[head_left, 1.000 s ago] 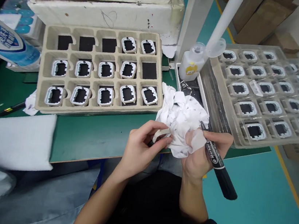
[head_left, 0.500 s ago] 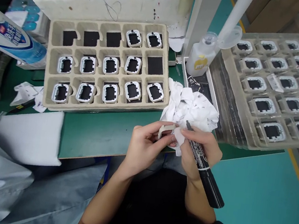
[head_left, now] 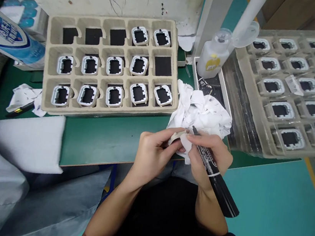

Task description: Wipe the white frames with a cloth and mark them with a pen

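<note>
Left hand (head_left: 152, 148): fingers pinched shut on a small white frame part (head_left: 176, 136), held just above the near edge of the green table (head_left: 102, 138).
Right hand (head_left: 209, 155): fingers closed around a black marker (head_left: 214, 172), tip aimed at the part; a wad of white cloth (head_left: 201, 112) is bunched against the same hand.
Doing it well: it looks wise to brace both hands together, so the tip meets only the intended spot (the part is small and partly hidden by fingertips).
Pulp tray (head_left: 111, 63): behind the left hand, most pockets holding similar frames.
Clear tray (head_left: 290, 97): to the right, also filled.
Bottle (head_left: 212, 57): white, standing between the trays.
</note>
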Demonstrator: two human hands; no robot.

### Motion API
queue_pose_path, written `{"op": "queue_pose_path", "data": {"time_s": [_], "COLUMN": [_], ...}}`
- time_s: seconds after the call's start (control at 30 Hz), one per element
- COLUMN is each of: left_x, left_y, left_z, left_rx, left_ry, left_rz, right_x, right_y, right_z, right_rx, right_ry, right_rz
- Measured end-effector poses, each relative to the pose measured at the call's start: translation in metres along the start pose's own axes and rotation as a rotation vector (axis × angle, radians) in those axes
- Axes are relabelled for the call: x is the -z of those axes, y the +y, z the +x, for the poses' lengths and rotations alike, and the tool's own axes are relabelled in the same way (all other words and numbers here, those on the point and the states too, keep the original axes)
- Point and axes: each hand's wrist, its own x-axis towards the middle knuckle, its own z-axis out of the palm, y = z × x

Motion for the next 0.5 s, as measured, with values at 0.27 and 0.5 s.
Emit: {"op": "queue_pose_path", "data": {"time_s": [0.27,0.5], "left_x": [-0.0006,-0.0019], "left_y": [0.0032,0.0013], "left_z": [-0.0001,0.0001], "left_rx": [0.004,-0.008], "left_ry": [-0.013,0.004], "left_rz": [0.009,0.061], "right_x": [0.0027,0.0011], "right_y": [0.0010,0.0013], "right_z": [0.0025,0.0025], "right_rx": [-0.008,0.008], "right_ry": [-0.030,-0.036], "right_rz": [0.053,0.011]}}
